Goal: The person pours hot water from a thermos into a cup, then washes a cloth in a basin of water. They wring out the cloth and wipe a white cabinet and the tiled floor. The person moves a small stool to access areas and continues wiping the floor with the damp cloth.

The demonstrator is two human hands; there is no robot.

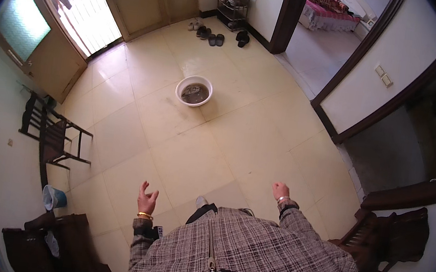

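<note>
My left hand (pixel 146 198) hangs over the floor with its fingers apart and nothing in it, a gold-coloured bangle (pixel 145 215) at the wrist. Out to the right is my right hand (pixel 280 190), its fingers curled; I see no object in it, with a bracelet (pixel 282 198) just behind. Farther ahead on the tiled floor (pixel 187 152) stands a white basin (pixel 211 91). It holds dark, murky water (pixel 193 99) with a greyish cloth-like thing (pixel 193 91) in it. Neither hand touches the basin.
A dark wooden chair (pixel 55 134) and a blue bin (pixel 60 199) line the left wall. Dark wooden furniture flanks me, including a seat (pixel 389 234) at right. Slippers (pixel 216 40) lie near a shoe rack (pixel 233 5). A doorway at right shows a bed (pixel 330 15).
</note>
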